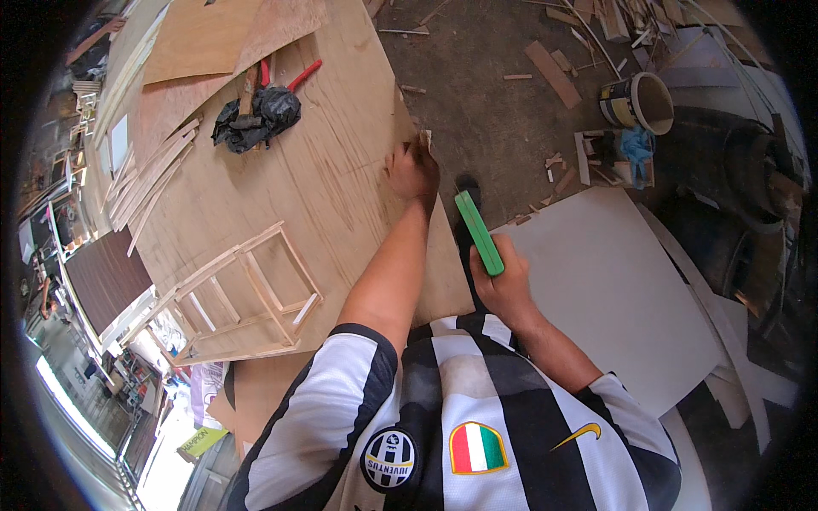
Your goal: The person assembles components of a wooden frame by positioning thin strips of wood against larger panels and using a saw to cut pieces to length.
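Observation:
At the right edge of the plywood-topped table (341, 162), my left hand (414, 173) is closed with its fingers around a small pale piece of wood (425, 140) that juts past the edge. Most of that piece is hidden by the fingers. My right hand (505, 285) grips a long, narrow green tool (480, 232), held off the table's right side and tilted toward the left hand. Its kind is not plain from this angle. A light wooden frame with crossbars (249, 266) lies on the table left of my left forearm.
A hammer (248, 94) and red-handled pliers (303, 75) lie with a black plastic bag (277, 109). Thin wood strips (162, 170) fan out at left. Right of me are a white sheet (609, 281), a bucket (652, 102), a scrap box (588, 170) and scattered offcuts on the floor.

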{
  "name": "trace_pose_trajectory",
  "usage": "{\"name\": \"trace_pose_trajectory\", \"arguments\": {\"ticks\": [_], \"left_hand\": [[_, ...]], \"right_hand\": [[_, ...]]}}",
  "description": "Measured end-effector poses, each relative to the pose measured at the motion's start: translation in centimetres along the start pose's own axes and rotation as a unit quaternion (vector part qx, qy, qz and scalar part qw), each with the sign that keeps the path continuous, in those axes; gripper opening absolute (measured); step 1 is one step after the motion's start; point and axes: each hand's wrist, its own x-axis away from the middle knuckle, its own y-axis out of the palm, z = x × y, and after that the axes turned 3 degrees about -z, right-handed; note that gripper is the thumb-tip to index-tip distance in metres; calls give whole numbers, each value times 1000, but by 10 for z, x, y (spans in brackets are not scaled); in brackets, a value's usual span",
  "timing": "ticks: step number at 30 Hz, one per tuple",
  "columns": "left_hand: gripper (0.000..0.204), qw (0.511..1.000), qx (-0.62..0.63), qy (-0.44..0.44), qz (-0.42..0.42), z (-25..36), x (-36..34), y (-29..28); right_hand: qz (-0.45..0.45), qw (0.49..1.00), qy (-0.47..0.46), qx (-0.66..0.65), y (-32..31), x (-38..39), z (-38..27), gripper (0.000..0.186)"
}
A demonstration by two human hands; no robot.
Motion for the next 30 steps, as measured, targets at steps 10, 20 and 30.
{"name": "trace_pose_trajectory", "arguments": {"ticks": [10, 20, 30], "left_hand": [[21, 1000, 0, 11, 5, -4, 3, 3], [21, 999, 33, 16, -28, 1, 1, -4], [23, 999, 37, 25, 23, 0, -1, 0]], "right_hand": [[16, 1000, -5, -6, 14, -15, 4, 15], [-3, 999, 20, -42, 10, -30, -2, 16], [-19, 999, 47, -20, 15, -32, -4, 20]]}}
